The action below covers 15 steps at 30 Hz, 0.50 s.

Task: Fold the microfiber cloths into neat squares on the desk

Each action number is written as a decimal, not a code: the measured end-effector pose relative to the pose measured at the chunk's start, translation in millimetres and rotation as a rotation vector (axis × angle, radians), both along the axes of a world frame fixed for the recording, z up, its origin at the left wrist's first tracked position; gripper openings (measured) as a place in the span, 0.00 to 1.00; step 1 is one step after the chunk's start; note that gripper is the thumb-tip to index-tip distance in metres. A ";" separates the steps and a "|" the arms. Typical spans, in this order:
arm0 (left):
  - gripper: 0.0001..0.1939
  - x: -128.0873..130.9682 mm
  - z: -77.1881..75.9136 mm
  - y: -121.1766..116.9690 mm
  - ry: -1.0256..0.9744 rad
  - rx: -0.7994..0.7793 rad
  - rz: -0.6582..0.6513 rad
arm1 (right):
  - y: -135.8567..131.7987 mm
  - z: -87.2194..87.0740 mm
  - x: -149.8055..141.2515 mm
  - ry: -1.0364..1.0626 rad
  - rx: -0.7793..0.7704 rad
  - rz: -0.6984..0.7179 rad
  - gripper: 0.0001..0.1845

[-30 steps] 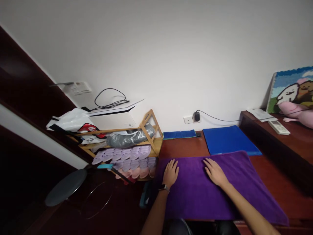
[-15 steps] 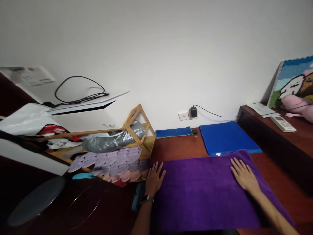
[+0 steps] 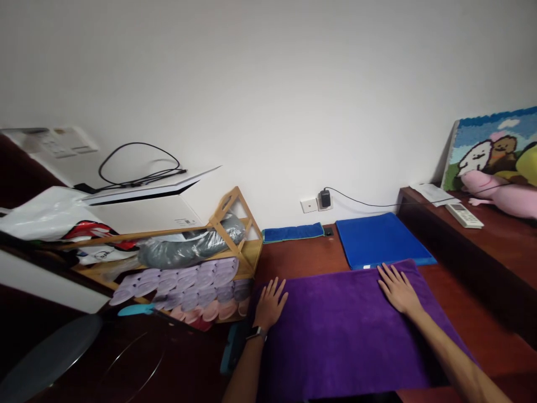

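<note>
A purple towel lies spread over the reddish-brown wooden desk. My left hand, with a watch on its wrist, rests with fingers spread on the towel's far left corner. Near the far right corner, my right hand lies flat on the cloth, fingers apart. Just beyond the towel is a folded blue cloth with a small white tag at its near edge. A narrow folded dark blue cloth lies against the wall.
To the left stands a wooden rack with a white box, a plastic-wrapped grey bundle and a lilac-and-pink scalloped item. A charger is plugged into the wall. On the raised right ledge are a remote control, a pink plush toy and a picture.
The view has turned slightly right, so most things sit a little further left. Both hands remain spread on the purple towel; my right hand is slightly nearer its far edge.
</note>
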<state>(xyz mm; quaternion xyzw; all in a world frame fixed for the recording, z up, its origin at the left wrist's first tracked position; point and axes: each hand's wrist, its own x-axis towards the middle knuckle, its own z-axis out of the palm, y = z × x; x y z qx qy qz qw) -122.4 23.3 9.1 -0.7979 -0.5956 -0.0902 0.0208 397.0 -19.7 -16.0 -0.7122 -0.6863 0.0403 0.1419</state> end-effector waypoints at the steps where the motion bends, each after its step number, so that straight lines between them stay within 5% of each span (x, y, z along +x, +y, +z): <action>1: 0.28 -1.1 -2.3 1.1 0.007 -0.010 0.012 | 1.1 -6.0 5.3 0.000 -0.023 -0.025 0.37; 5: 0.29 -9.0 -8.7 5.3 0.038 -0.001 0.060 | -0.6 -25.9 48.7 -0.019 -0.098 -0.160 0.38; 9: 0.29 -15.5 -6.5 10.0 0.071 -0.011 0.089 | -3.7 -21.1 74.3 -0.029 -0.135 -0.193 0.38; 12: 0.29 -9.9 0.3 10.1 0.064 0.001 0.072 | -5.4 -6.7 54.0 -0.054 -0.083 -0.212 0.38; 15: 0.28 27.6 7.6 0.1 0.009 0.069 -0.009 | -10.0 4.2 -7.5 -0.059 0.028 -0.134 0.39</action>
